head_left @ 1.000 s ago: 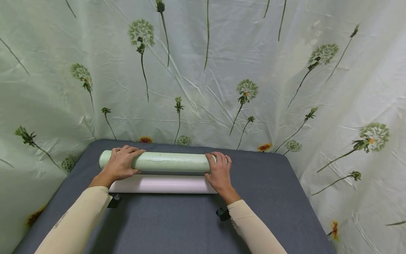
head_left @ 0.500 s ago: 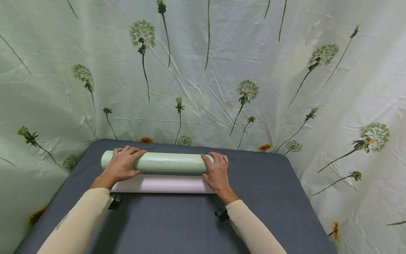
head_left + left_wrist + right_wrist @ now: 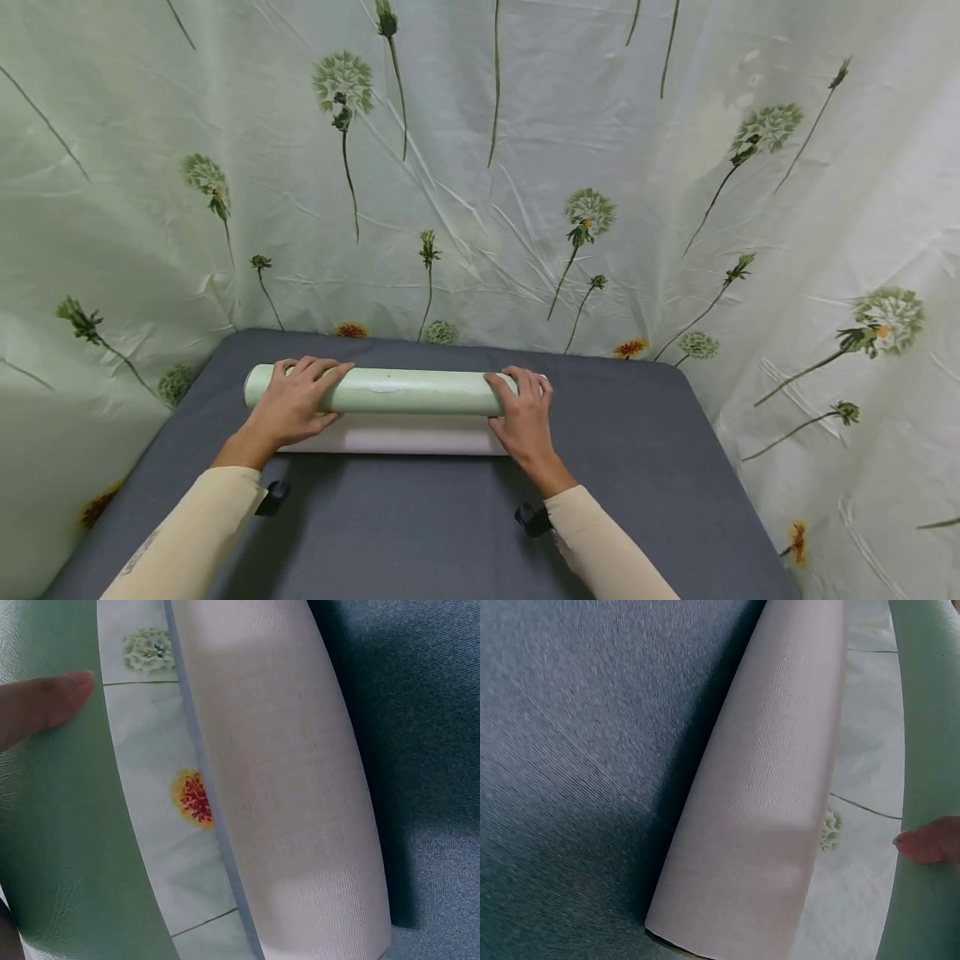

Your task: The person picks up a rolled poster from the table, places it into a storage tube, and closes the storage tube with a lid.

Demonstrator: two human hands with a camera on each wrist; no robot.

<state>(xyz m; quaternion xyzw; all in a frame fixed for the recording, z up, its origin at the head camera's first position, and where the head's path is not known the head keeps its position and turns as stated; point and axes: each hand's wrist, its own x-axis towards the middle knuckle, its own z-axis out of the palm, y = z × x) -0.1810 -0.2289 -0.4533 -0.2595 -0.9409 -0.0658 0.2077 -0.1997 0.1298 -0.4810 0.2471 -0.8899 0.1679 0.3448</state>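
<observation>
Both hands grip a pale green wallpaper roll (image 3: 420, 392), held level across the far half of the table. My left hand (image 3: 292, 404) holds it near its left end and my right hand (image 3: 525, 412) at its right end, fingers over the top and thumbs on the near side. Each wrist view shows one thumb, the left thumb (image 3: 64, 697) and the right thumb (image 3: 926, 840), pressed on the green surface. A pinkish-white textured roll (image 3: 420, 435) lies on the table just nearer to me, partly hidden. In both wrist views a gap separates the two rolls.
A dark grey cloth covers the table (image 3: 420, 525). Behind and at both sides hangs a pale curtain (image 3: 480, 208) with a dandelion print. A black wrist camera (image 3: 273, 498) sits under the left wrist, another black camera (image 3: 532, 518) under the right.
The green roll has come slightly towards me and now covers more of the pinkish-white roll. Both hands have moved with it, keeping their grip.
</observation>
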